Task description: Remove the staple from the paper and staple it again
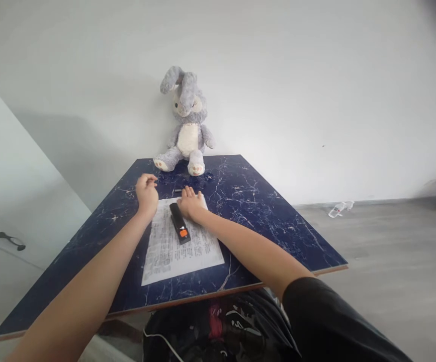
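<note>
A printed sheet of paper lies on the blue marbled table. On top of it rests a black stapler with an orange sticker, slanting toward me. My right hand lies flat, palm down, over the sheet's far edge, just right of the stapler, fingers stretched out. Past its fingertips is a small grey strip, too small to make out well. Beside the sheet's far left corner, my left hand hovers with loosely bent fingers; I see nothing in it.
A grey plush rabbit sits at the table's far end against the wall. To the left stands a white cabinet with a dark handle. A black bag is below the near edge. Clear plastic lies on the floor at right.
</note>
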A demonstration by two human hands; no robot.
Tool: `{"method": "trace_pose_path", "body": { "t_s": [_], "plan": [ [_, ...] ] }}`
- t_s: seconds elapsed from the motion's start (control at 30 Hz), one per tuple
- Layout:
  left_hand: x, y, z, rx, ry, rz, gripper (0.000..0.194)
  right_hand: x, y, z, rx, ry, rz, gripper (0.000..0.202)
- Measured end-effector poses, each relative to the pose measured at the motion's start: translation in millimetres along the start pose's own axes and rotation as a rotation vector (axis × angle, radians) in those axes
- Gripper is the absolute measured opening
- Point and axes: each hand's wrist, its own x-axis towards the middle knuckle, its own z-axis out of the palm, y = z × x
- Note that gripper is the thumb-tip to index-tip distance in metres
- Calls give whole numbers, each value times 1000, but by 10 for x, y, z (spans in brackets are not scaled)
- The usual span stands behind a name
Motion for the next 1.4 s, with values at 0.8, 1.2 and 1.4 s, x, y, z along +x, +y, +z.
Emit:
{"method": "trace_pose_path", "body": {
  "t_s": [0.8,1.2,1.4],
  "plan": [
    [-86,-161,11,823,-777,280,55,-280,678,-222,-61,29,137,59],
    [-238,55,100,256,-916,518,39,-728,747,-721,197,70,-24,55],
    [-315,59,115,337,-1195,505,49,-1075,812,-721,399,-57,-153,36]
  ]
}}
